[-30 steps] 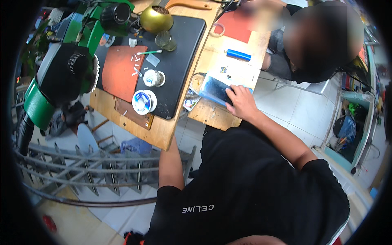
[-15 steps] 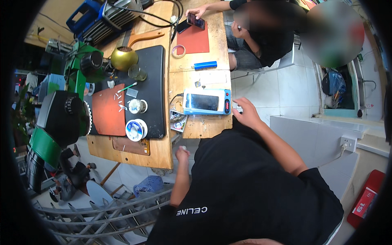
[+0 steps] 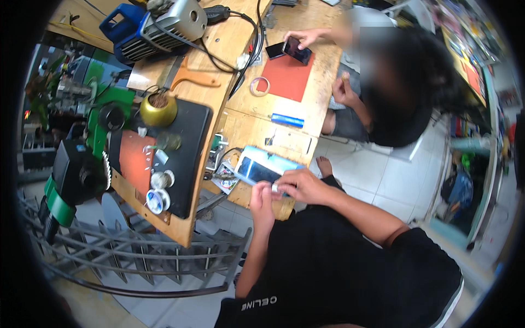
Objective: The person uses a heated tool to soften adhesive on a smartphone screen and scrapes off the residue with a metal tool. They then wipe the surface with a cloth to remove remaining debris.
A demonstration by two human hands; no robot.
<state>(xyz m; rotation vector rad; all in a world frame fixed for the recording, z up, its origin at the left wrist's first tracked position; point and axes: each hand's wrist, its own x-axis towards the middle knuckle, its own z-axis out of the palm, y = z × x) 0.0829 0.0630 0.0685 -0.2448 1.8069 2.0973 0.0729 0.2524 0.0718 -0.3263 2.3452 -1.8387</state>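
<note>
At the near edge of the bench (image 3: pixel 235 126): small white piece (image 3: pixel 274 187) between left hand (image 3: pixel 262 206) and right hand (image 3: pixel 304 185).
Left fingers pinching it; right fingers curled, grip or mere touch impossible to tell. Phone (image 3: pixel 257 171) at ten o'clock from the hands, on light-blue device (image 3: pixel 276 157). Advised: light fingertip hold, wrists steady, piece clear of the phone.

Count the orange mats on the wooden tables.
2: the left orange mat overlaps the black mat; the right orange mat lies near a co-worker's phone-holding hand. Others may be hidden.
</note>
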